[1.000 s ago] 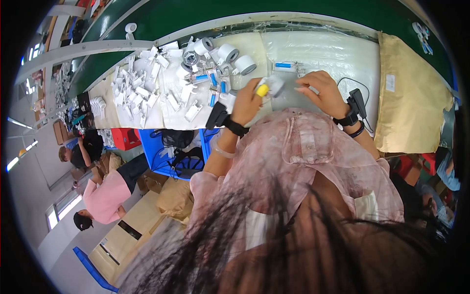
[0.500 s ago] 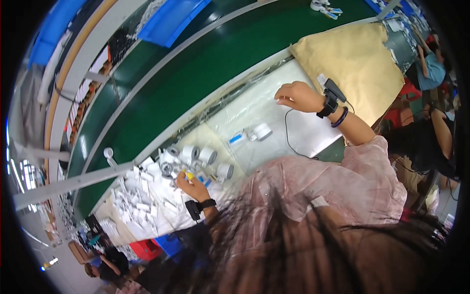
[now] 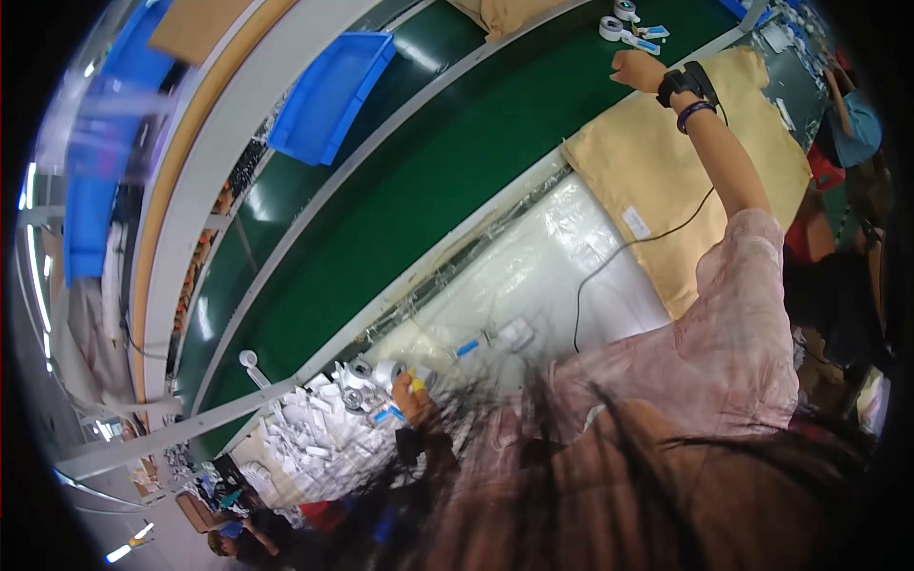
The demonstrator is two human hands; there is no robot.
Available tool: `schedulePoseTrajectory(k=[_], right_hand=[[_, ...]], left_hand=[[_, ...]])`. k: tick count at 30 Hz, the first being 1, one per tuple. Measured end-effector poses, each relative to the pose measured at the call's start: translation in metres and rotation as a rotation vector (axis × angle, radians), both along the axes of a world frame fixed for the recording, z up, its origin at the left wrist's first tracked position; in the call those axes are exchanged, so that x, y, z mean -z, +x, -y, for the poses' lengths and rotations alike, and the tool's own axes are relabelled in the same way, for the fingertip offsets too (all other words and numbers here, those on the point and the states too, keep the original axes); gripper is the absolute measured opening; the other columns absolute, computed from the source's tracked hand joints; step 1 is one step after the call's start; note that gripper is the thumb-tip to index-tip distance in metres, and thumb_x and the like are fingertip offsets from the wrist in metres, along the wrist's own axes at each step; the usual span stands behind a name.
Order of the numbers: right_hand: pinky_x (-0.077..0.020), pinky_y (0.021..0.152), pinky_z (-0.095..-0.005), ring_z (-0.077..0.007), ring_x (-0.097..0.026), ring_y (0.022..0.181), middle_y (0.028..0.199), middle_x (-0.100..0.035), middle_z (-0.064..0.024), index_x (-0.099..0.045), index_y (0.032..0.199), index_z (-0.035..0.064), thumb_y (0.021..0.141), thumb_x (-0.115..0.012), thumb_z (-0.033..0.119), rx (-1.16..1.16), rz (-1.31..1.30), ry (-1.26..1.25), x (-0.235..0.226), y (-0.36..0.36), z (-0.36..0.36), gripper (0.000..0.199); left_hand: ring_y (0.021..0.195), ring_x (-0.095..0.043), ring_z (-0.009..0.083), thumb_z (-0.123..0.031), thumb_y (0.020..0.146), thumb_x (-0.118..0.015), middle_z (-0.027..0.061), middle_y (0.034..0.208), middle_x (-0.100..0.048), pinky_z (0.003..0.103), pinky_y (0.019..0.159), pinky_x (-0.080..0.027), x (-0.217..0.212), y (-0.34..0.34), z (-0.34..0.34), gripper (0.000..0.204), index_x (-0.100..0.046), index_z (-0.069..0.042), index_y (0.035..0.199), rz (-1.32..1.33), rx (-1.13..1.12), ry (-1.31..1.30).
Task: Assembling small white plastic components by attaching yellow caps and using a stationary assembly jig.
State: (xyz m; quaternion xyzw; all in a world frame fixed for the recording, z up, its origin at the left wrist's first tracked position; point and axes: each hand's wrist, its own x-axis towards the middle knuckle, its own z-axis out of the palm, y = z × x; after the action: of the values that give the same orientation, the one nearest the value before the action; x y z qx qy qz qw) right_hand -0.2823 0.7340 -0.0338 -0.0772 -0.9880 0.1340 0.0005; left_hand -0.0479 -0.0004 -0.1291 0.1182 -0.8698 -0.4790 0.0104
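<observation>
My right hand (image 3: 638,69) is stretched far out over the green belt. Its fingers are curled in, with nothing visible in them. Just beyond it lie white round-headed parts (image 3: 611,29) and blue-and-white packets (image 3: 651,32). At the lower middle, my left hand (image 3: 415,403) is closed, with a small yellow object (image 3: 417,384) at its fingers; its exact kind cannot be made out. Beside that hand are white and grey round parts (image 3: 386,372), a blue-and-white packet (image 3: 388,415) and a heap of small white pieces (image 3: 319,423). Loose hair partly covers the left wrist.
The green conveyor belt (image 3: 419,190) runs along the table, with a blue tray (image 3: 333,95) beyond it. Clear plastic sheeting (image 3: 562,247) and tan wrapping (image 3: 666,162) cover the table. A black cable (image 3: 583,285) trails across. A metal bar (image 3: 171,433) crosses at left; a co-worker (image 3: 857,133) sits far right.
My right hand has moved from over the plastic sheeting outward and right to the belt. The view has shifted. My left hand still has the yellow object at its fingers.
</observation>
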Motion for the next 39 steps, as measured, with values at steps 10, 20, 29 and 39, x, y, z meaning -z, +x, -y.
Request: schedulePoseTrajectory(k=[10,20,29,39], right_hand=[[-0.0503,0.089,-0.045,-0.0332,-0.055,0.116,0.126,-0.054,-0.0182,-0.049,0.118,0.0008,0.078,-0.071,0.021,0.428,0.344,0.363,0.083,-0.102,-0.118,0.05],[-0.0334,0.108,-0.0448,-0.0299,-0.029,0.138,0.146,-0.034,-0.0158,-0.032,0.139,0.0042,0.076,-0.068,0.02,0.622,0.01,0.397,0.123,-0.136,-0.183,0.075],[-0.0373,0.104,-0.0468,-0.035,-0.048,0.123,0.118,-0.059,-0.017,-0.041,0.13,0.0105,0.059,-0.08,0.042,0.603,-0.054,0.136,0.156,-0.133,-0.233,0.086],[-0.0518,0.075,-0.0454,-0.0319,-0.066,0.09,0.105,-0.066,-0.0208,-0.062,0.103,-0.002,0.077,-0.057,0.044,0.382,0.172,-0.083,0.135,-0.165,-0.147,0.053]], left_hand=[[0.103,-0.056,0.0197,-0.005,0.087,-0.06,0.0108,0.114,-0.058,0.032,0.088,-0.045,0.076,-0.076,-0.013,0.035,-0.053,0.0,0.122,-0.09,0.073,-0.061],[0.103,-0.056,0.0204,-0.004,0.086,-0.06,0.0107,0.113,-0.059,0.032,0.088,-0.045,0.13,-0.204,-0.049,0.034,-0.054,0.0,0.12,-0.05,0.364,-0.069],[0.103,-0.056,0.021,-0.004,0.086,-0.06,0.0106,0.112,-0.059,0.033,0.088,-0.045,0.168,-0.269,-0.052,0.033,-0.055,-0.001,0.118,0.034,0.58,-0.083],[0.103,-0.056,0.0216,-0.003,0.085,-0.061,0.0104,0.111,-0.059,0.033,0.088,-0.045,0.174,-0.235,-0.02,0.032,-0.056,-0.001,0.117,0.193,0.742,-0.066]])
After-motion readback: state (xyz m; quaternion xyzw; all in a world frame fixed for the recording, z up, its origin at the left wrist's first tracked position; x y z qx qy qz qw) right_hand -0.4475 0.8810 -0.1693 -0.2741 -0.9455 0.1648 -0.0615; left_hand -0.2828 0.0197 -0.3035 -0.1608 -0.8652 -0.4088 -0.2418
